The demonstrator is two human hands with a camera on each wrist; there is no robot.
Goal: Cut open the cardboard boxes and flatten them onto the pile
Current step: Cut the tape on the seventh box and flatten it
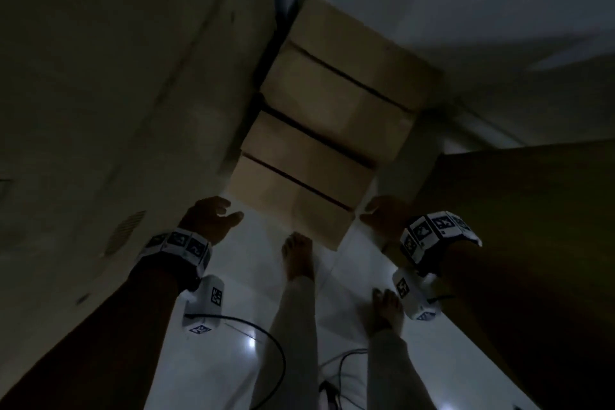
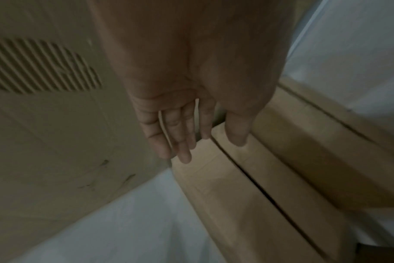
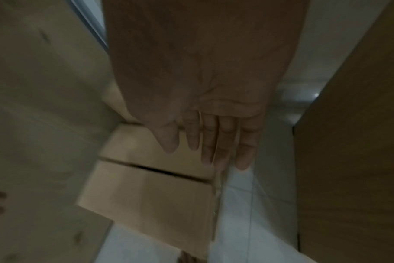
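Observation:
A flattened brown cardboard box lies on the pale tiled floor, its panels split by dark seams, reaching away from my feet. My left hand hovers at its near left corner, fingers straight and loose, holding nothing. In the left wrist view the left hand hangs just above the cardboard. My right hand is at the near right corner, fingers extended. The right wrist view shows the right hand with straight fingers over the cardboard edge. No cutter shows.
A large pale cardboard sheet with a ribbed torn patch stands on the left. A brown wooden panel rises on the right. My bare feet stand on the white floor near black cables. The scene is dim.

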